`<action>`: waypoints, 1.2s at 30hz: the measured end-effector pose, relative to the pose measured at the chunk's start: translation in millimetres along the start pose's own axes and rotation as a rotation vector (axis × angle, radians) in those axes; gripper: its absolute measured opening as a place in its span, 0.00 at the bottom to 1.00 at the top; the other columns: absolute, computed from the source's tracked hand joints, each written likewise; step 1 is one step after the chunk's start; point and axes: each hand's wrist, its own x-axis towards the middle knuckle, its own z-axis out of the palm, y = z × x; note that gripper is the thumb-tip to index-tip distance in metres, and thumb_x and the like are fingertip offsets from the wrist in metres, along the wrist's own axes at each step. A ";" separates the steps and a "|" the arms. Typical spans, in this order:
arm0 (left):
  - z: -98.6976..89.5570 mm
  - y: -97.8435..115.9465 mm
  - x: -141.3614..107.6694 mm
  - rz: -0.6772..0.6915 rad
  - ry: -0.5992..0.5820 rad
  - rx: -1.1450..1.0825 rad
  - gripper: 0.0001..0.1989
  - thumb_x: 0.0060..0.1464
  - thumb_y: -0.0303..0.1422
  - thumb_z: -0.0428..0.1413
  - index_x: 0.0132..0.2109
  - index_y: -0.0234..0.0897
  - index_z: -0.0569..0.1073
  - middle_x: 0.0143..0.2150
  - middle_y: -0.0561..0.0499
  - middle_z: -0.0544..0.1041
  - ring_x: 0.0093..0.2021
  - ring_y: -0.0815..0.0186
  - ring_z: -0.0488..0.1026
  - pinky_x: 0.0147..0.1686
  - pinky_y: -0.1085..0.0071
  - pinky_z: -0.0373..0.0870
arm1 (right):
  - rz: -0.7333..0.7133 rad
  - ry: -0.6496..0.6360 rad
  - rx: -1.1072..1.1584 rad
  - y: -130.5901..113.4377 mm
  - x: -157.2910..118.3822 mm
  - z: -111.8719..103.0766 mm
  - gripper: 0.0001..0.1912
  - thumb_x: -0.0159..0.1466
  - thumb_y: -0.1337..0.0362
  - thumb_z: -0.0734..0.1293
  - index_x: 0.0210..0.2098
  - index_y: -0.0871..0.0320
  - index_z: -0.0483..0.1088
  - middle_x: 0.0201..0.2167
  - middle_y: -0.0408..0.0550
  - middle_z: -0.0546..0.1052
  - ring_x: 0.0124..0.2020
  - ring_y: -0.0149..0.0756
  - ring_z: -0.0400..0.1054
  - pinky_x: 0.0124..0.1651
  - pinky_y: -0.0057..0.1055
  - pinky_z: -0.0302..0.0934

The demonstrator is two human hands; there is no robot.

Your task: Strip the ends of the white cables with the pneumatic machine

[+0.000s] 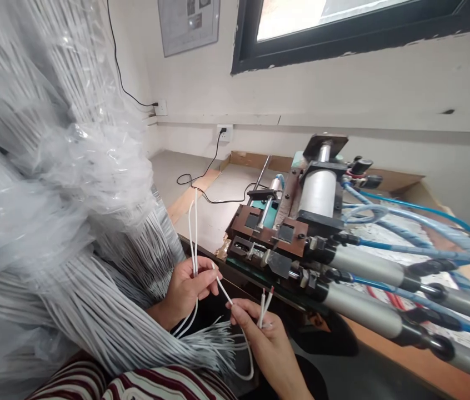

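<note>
My left hand pinches two or three thin white wires that stand upright from its fingers. Its fingertips also touch another white wire running down to my right hand. That hand grips this wire and a white cable end with stripped red-tipped cores pointing up toward the machine. A large bundle of white wires lies across my lap, under my left forearm.
A pneumatic wire-stripping machine with grey cylinders and blue air hoses sits on the wooden bench right of my hands. Clear plastic wrap covers wire bundles at left. A black power cord runs to a wall socket.
</note>
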 end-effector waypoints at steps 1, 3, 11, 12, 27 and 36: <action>-1.3 0.4 0.0 0.026 0.007 0.046 0.08 0.46 0.35 0.55 0.30 0.33 0.70 0.18 0.55 0.69 0.15 0.76 0.59 0.14 0.79 0.48 | 0.018 -0.013 0.021 -1.2 -0.9 1.1 0.13 0.54 0.55 0.66 0.22 0.59 0.73 0.18 0.45 0.70 0.23 0.35 0.63 0.28 0.29 0.57; -2.7 1.5 1.0 0.141 0.078 0.219 0.07 0.47 0.35 0.55 0.30 0.34 0.71 0.17 0.55 0.69 0.16 0.74 0.60 0.17 0.77 0.54 | 0.014 -0.032 0.042 -6.3 -4.4 4.1 0.14 0.55 0.56 0.65 0.21 0.59 0.72 0.18 0.44 0.70 0.23 0.35 0.62 0.28 0.29 0.56; 0.8 0.3 12.2 0.261 0.208 0.458 0.07 0.46 0.35 0.56 0.31 0.36 0.73 0.17 0.57 0.66 0.17 0.73 0.61 0.20 0.75 0.59 | -0.119 0.088 0.016 -18.1 -9.6 11.6 0.08 0.54 0.59 0.67 0.26 0.55 0.77 0.18 0.45 0.70 0.22 0.35 0.64 0.27 0.28 0.56; 0.7 -0.4 13.0 0.231 0.213 0.384 0.09 0.47 0.36 0.56 0.35 0.35 0.73 0.18 0.57 0.67 0.17 0.74 0.60 0.19 0.76 0.58 | -0.100 0.152 0.060 -14.4 -6.7 11.2 0.08 0.53 0.59 0.68 0.26 0.56 0.77 0.19 0.45 0.71 0.22 0.35 0.64 0.27 0.29 0.57; 7.3 -11.2 4.7 0.009 0.207 -0.121 0.14 0.50 0.38 0.54 0.42 0.34 0.69 0.19 0.56 0.69 0.16 0.75 0.62 0.13 0.81 0.49 | 0.178 0.424 0.804 -9.1 42.2 14.7 0.12 0.46 0.60 0.73 0.26 0.62 0.75 0.15 0.39 0.65 0.15 0.20 0.49 0.16 0.21 0.42; 6.3 -16.4 1.3 0.020 0.157 -0.101 0.11 0.52 0.36 0.52 0.41 0.34 0.69 0.20 0.55 0.71 0.17 0.74 0.65 0.13 0.80 0.53 | 0.254 0.380 0.926 -10.2 46.0 13.3 0.10 0.45 0.62 0.73 0.24 0.63 0.74 0.14 0.37 0.62 0.14 0.18 0.47 0.15 0.18 0.42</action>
